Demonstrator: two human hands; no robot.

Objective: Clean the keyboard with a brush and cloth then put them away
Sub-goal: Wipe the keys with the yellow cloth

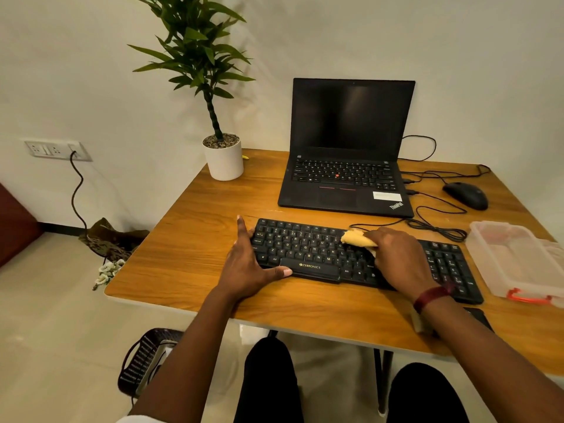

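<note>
We brace the keyboard [351, 254], which lies on the tabletop [189, 248] in front of the laptop [345, 166], with our left hand [248, 265] spread open across its left end, so wiping pressure should not shift it. Our right hand [396, 254] is closed around the bunched yellow cloth [357, 238], pressing it onto the middle keys. The clear container [515, 261] stands just beside the right end, probably for storage. No brush is identifiable.

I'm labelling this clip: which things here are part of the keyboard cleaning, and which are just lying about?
In the job: keyboard; yellow cloth in the right hand; left hand steadying the keyboard; clear plastic box, probably storage.

Lying about: laptop; mouse; potted plant.
</note>
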